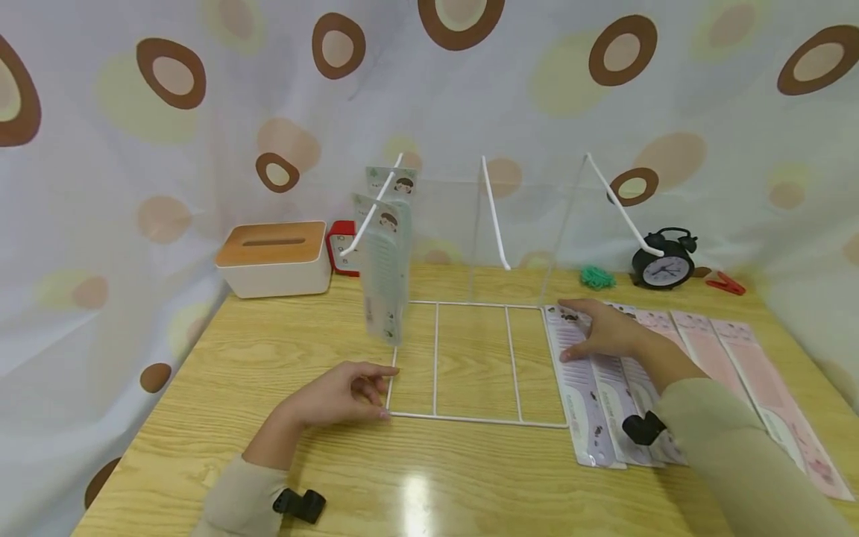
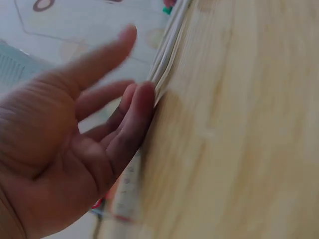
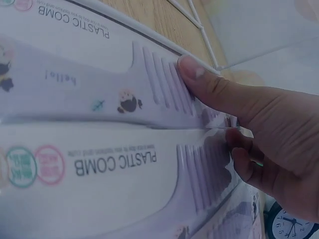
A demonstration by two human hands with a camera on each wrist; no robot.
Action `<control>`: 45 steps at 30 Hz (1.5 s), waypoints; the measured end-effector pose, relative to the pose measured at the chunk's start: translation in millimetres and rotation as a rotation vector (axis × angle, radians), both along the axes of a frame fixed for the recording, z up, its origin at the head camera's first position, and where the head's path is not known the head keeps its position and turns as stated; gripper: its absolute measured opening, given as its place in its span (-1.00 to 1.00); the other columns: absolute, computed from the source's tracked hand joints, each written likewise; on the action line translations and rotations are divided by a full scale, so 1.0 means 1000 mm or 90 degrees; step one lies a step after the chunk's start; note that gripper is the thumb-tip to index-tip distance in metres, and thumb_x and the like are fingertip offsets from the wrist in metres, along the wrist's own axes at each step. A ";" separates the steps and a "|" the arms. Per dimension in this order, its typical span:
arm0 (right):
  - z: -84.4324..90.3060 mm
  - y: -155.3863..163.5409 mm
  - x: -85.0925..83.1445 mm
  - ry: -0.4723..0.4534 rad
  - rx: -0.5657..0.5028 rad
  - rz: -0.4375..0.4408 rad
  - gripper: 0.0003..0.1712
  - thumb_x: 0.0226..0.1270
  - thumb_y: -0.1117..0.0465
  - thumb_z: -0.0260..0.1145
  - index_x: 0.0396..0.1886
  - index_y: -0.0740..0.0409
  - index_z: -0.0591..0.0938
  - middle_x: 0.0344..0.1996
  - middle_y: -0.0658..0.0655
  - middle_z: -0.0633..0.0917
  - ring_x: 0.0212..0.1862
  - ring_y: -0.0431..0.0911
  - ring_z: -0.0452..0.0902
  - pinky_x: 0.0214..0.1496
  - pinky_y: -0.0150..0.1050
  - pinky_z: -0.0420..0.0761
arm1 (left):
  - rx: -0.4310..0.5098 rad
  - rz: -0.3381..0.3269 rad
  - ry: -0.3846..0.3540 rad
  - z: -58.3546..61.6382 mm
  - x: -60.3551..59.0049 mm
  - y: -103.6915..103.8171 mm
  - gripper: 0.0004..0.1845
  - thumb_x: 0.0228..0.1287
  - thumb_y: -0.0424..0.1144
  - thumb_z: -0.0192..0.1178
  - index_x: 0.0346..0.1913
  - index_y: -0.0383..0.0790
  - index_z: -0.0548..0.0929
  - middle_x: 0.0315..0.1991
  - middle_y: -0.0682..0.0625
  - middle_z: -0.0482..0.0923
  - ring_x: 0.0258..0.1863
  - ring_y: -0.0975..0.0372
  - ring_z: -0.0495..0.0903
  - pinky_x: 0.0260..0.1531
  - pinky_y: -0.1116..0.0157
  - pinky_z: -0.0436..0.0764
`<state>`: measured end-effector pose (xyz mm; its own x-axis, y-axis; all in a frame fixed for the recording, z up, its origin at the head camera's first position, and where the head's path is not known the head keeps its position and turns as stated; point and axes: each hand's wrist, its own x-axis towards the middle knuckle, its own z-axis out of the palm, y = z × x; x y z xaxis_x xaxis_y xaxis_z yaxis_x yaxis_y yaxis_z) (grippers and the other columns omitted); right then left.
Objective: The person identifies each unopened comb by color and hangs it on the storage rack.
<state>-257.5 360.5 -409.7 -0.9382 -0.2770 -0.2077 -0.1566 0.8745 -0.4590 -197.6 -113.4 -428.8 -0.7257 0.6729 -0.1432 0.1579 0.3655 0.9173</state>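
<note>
Leftmost purple comb pack (image 1: pixel 584 403) lies on table (image 1: pixel 483 485), along right side of white wire rack (image 1: pixel 470 419). Right hand (image 1: pixel 607 332) touches its far end; cannot tell whether thumb and fingers pinch it. Left hand (image 1: pixel 338 395) grasps nothing, relaxed fingers touching rack's left rod.

The person's left arm (image 1: pixel 243 492) reaches up from the bottom edge, its left hand (image 1: pixel 338 394) turned inward, thumb set apart from the loosely bent fingers. The right arm (image 1: pixel 718 429) stretches further forward and slants inward; the right hand (image 1: pixel 607 330) lies palm down, thumb and index finger spread, other fingers bent.
</note>
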 end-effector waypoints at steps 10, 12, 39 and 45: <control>-0.008 0.003 -0.004 0.050 -0.107 -0.074 -0.05 0.17 0.13 0.54 0.51 0.09 0.30 0.19 0.26 0.45 -0.35 -0.08 0.44 -0.36 -0.29 0.46 | 0.005 0.108 0.000 -0.019 -0.003 0.006 -0.40 0.06 -0.23 0.53 0.19 -0.32 0.63 -0.23 -0.09 0.60 -0.34 0.25 0.66 -0.28 0.37 0.65; -0.009 0.002 -0.006 0.075 -0.130 -0.106 -0.17 0.24 0.20 0.49 0.47 0.11 0.36 0.14 0.26 0.49 -0.30 -0.09 0.43 -0.34 -0.33 0.46 | -0.002 0.113 0.003 -0.019 -0.003 0.007 -0.41 0.05 -0.23 0.54 0.18 -0.31 0.63 -0.24 -0.08 0.60 -0.33 0.25 0.66 -0.27 0.37 0.65; 0.099 -0.078 0.096 0.064 -0.947 0.060 -0.59 0.31 0.70 0.12 -0.07 0.30 0.73 -0.28 0.09 0.77 -0.21 -0.15 0.72 -0.13 -0.40 0.67 | 0.004 0.078 0.004 -0.014 -0.005 0.006 -0.36 0.07 -0.29 0.52 0.24 -0.37 0.57 -0.24 -0.13 0.54 -0.34 0.21 0.62 -0.29 0.39 0.61; 0.132 -0.117 0.108 0.136 -0.982 0.167 -0.65 0.27 0.69 0.17 -0.09 0.36 0.72 -0.26 0.14 0.79 -0.17 -0.13 0.74 -0.07 -0.35 0.68 | 0.002 0.074 0.007 -0.014 -0.005 0.005 -0.42 0.09 -0.28 0.51 0.19 -0.36 0.61 -0.23 -0.10 0.54 -0.36 0.25 0.56 -0.31 0.40 0.59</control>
<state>-149.8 243.9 -277.9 -0.8063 -0.2406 0.5403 -0.3978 -0.4554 -0.7965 -202.2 -108.4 -443.0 -0.8007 0.5840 -0.1332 0.1238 0.3789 0.9171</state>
